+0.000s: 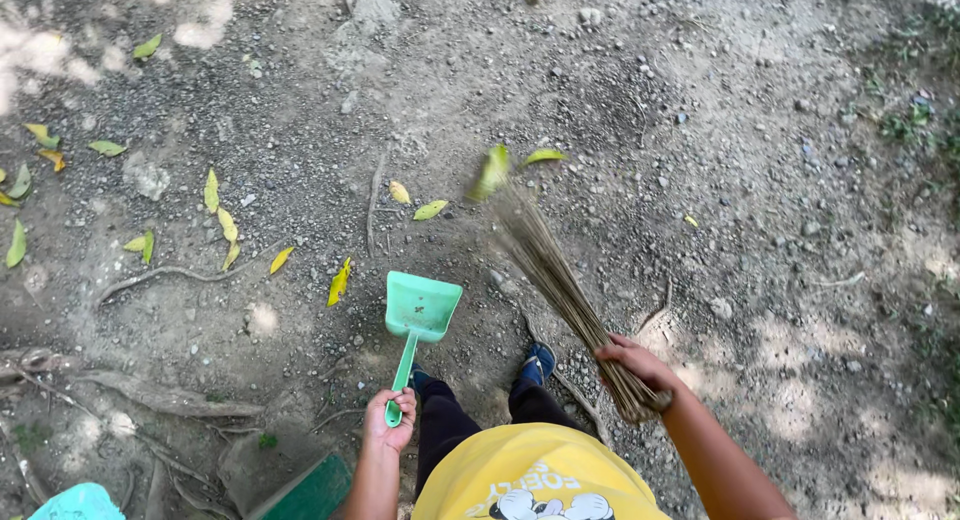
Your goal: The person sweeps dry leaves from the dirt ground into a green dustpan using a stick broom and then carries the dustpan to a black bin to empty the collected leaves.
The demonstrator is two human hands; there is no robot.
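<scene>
Dappled daylight, glare patch top left; broom (560, 290) tip motion-blurred; ground (700, 130) sharp.

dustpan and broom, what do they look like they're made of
The dustpan, held in the left hand, looks like moulded plastic: even mint-green colour, smooth matte surface, one-piece handle. The broom, gripped by the right hand, seems a bundle of thin dry plant sticks or midribs: brown, stiff, separate strands, blurred at the tips.
</scene>
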